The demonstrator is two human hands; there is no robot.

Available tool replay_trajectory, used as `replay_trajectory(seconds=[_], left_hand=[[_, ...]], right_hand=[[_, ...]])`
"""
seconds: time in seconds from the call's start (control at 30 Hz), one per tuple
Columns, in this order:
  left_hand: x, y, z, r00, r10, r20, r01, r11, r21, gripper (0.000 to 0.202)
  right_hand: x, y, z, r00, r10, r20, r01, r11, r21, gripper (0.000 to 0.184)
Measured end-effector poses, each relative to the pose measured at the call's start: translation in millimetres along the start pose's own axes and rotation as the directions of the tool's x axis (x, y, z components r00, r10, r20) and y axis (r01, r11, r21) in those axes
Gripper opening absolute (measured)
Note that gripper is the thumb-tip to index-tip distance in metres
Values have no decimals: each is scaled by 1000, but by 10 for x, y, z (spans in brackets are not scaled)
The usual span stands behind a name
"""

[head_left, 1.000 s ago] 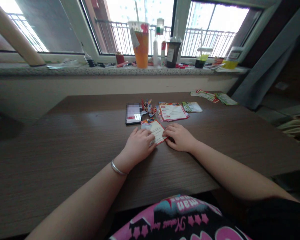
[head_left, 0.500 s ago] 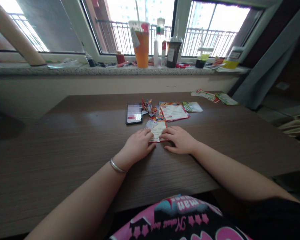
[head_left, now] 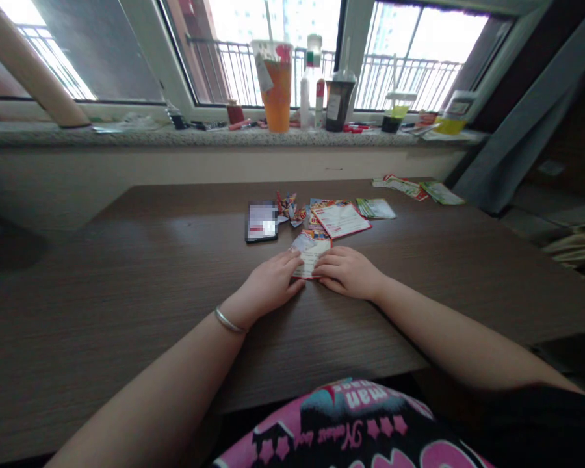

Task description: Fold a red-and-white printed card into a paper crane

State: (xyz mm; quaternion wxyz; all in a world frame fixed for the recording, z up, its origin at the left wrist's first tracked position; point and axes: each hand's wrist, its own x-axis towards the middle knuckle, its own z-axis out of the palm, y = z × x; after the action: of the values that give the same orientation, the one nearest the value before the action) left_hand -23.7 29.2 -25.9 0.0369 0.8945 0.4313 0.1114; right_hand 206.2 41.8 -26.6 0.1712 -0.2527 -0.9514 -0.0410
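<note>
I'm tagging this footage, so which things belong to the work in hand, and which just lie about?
In use:
printed sheet, touched by left hand and right hand
probably neighbouring sheets

Lying about, apparently:
phone
orange drink
dark cup

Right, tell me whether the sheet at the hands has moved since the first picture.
Yes: judged against the phone, the sheet has shifted right, away from it, and its lower edge now lies straighter across the view.
</note>
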Motion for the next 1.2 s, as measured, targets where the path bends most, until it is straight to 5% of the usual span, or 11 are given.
replay_trajectory(seconds=[0.63,1.2], left_hand=[[-4,-47,58,991,32,131,-35,999,21,62],[-6,97,34,982,94,166,-98,995,14,75]], right_hand=[[-27,-16,-50,985,170,-7,-170,984,48,28],[-35,115,-27,819,574,1,-546,779,308,21]])
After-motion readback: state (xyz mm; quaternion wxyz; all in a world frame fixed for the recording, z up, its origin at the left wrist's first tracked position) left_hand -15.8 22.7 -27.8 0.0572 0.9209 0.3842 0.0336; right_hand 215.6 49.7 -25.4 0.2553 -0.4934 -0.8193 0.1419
